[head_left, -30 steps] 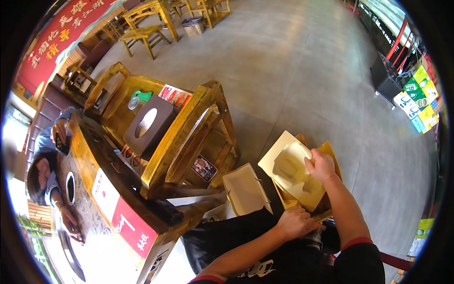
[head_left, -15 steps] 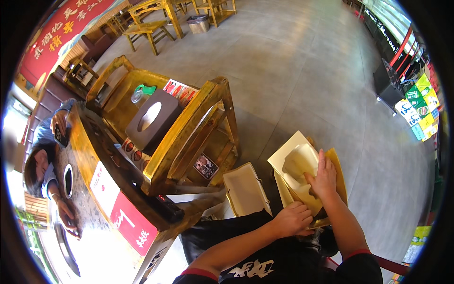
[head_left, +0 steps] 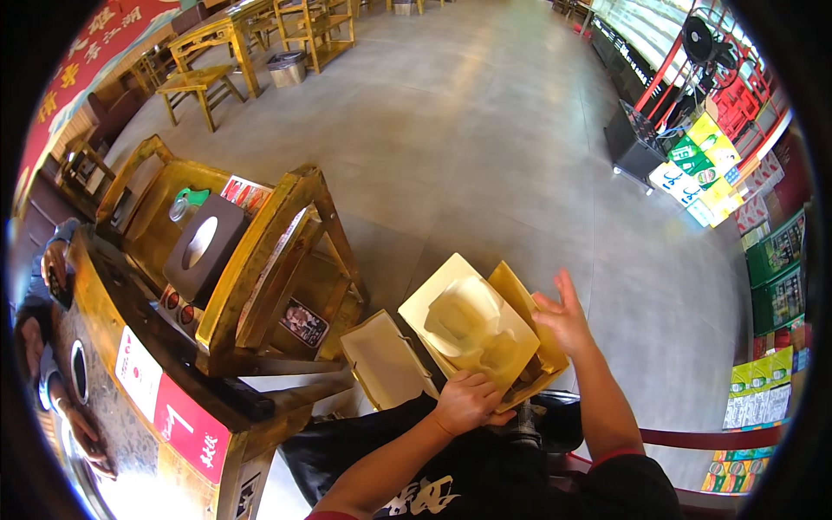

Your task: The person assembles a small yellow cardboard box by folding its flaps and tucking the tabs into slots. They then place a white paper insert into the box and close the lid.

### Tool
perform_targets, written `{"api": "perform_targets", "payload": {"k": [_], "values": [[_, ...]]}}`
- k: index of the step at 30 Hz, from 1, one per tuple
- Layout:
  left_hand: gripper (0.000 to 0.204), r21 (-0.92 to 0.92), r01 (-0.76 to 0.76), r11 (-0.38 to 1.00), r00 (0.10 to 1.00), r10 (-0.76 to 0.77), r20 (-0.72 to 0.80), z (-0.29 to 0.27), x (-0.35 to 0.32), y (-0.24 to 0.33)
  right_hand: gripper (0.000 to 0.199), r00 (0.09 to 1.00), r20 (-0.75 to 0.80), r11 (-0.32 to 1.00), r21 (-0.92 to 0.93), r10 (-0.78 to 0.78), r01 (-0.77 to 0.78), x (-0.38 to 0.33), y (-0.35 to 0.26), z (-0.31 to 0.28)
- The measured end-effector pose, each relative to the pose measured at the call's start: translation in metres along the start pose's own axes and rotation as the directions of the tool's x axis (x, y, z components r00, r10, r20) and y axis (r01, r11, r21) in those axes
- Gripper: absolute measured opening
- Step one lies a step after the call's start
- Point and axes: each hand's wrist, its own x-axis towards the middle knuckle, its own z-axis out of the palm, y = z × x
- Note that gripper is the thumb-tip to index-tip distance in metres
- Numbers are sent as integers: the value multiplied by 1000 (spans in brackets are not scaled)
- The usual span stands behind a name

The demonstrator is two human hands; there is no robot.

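A cream moulded insert tray (head_left: 511, 326) with shaped hollows lies tilted over an open gold box (head_left: 557, 368) in front of me. My left hand (head_left: 469, 402) is closed on the tray's near edge; its fingertips are partly hidden. At the box's right side, my right hand (head_left: 565, 319) is open with fingers apart, holding nothing. Left of the tray rests another shallow open box part (head_left: 387, 362), pale inside with gold edges.
To the left stands a wooden trolley (head_left: 230, 316) carrying a dark tissue box (head_left: 205, 245). A person's hand (head_left: 82, 433) rests on the table (head_left: 130, 416) at far left. A waste bin (head_left: 287, 68) and a black wheeled box (head_left: 637, 143) stand farther off.
My right hand has come off the tray and opened beside it. The tray's hollows now show more fully. My left hand keeps its grip, and the view has swung right.
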Motion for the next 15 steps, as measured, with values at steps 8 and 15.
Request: {"api": "perform_targets", "payload": {"k": [8,15], "values": [[39,15,-42,999,999,42,-30,2,5,7,56,888,398,122,-893,-230,432,-38,8,18],[39,-5,-75,997,997,75,-8,3,9,18,52,990,136,65,-989,28,134,-27,20,31]]}}
